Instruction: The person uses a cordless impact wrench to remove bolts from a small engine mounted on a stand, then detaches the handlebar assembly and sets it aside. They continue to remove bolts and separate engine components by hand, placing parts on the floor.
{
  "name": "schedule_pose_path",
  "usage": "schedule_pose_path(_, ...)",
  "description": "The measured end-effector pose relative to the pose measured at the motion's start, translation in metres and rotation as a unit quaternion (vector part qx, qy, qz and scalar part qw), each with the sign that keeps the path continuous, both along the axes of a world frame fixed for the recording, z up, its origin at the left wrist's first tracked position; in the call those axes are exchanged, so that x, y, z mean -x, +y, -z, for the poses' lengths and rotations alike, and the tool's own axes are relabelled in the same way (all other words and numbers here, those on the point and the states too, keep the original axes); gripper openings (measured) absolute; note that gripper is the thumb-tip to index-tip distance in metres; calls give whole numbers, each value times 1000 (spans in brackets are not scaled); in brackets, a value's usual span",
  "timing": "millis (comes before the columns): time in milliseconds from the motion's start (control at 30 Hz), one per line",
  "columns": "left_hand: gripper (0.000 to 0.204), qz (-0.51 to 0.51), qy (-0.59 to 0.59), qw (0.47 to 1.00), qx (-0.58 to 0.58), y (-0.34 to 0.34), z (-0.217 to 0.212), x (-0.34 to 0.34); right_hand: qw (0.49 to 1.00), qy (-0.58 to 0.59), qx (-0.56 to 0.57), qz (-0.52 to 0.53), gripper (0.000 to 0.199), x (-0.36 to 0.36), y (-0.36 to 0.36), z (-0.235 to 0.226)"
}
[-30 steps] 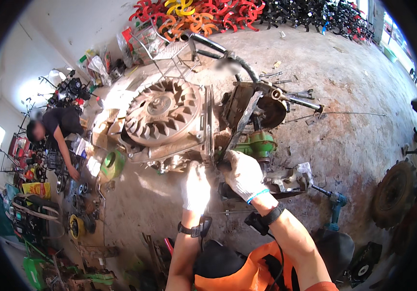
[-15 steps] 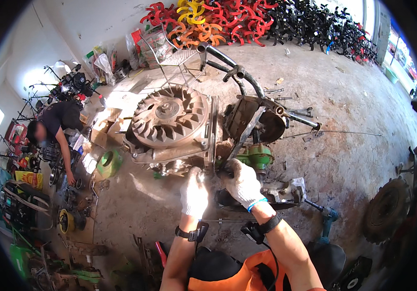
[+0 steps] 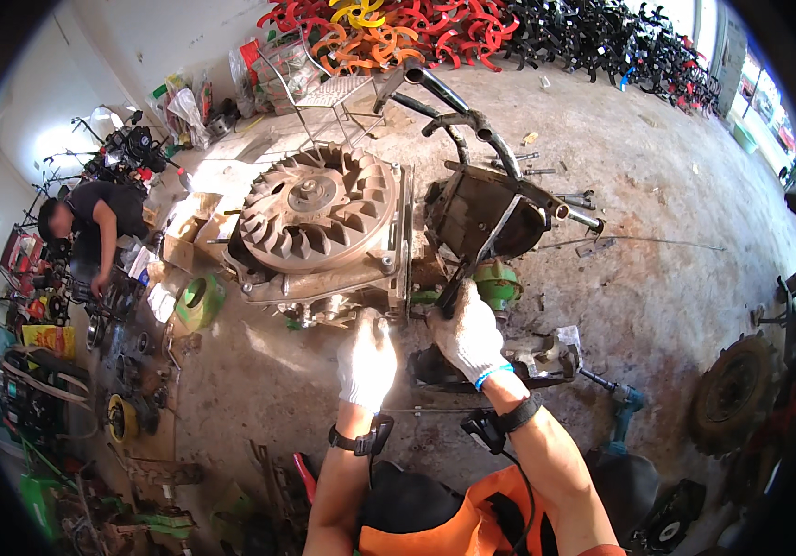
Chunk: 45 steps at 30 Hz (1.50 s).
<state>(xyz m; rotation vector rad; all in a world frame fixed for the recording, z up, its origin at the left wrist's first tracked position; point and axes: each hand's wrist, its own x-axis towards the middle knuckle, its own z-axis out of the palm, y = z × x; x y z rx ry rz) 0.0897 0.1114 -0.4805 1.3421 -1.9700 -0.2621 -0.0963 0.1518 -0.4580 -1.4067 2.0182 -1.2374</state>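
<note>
My right hand (image 3: 467, 341), in a white knit glove, is closed round the near end of a dark flat bar on a tubular metal frame (image 3: 477, 120). The frame is tilted, with its bent tubes pointing away from me and a dirty plate bracket at its middle. My left hand (image 3: 367, 363), gloved alike, has its fingers curled at the near edge of a dusty engine (image 3: 324, 289); what they hold, if anything, is hidden. On top of the engine sits a large finned flywheel (image 3: 310, 199). A green metal housing (image 3: 498, 285) lies just beyond my right hand.
Right of my hands lies a dark metal part (image 3: 537, 361), with a blue power tool (image 3: 625, 412) beside it. Several bolts (image 3: 579, 199) lie farther off. A co-worker (image 3: 106, 218) bends over parts at left. A folding chair (image 3: 328, 93) and coloured tiller blades (image 3: 435, 32) stand at the back.
The tubular frame has tipped, showing more of its plate bracket. My right hand has shifted slightly with the bar, while my left stays at the engine edge. The view has shifted a little.
</note>
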Motion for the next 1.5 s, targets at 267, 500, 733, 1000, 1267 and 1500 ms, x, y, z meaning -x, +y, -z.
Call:
schedule_pose_path(267,26,14,59,994,91,4,12,0,996,29,-83,0,60,9,0,-19)
schedule_pose_path(500,56,127,69,989,29,-8,21,-21,983,124,-134,-25,55,19,-10,-46)
schedule_pose_path(733,52,129,59,990,4,2,40,-27,990,66,-126,-8,48,29,-13,-42)
schedule_pose_path(1000,25,250,491,821,-146,25,-39,-49,982,29,-185,-3,53,38,-9,-29)
schedule_pose_path(1267,42,265,488,745,-369,-84,-259,77,992,-5,-125,-22,49,34,-8,-21)
schedule_pose_path(1500,38,259,424,736,-460,-195,-281,199,998,-37,-20,-43,44,33,-11,8)
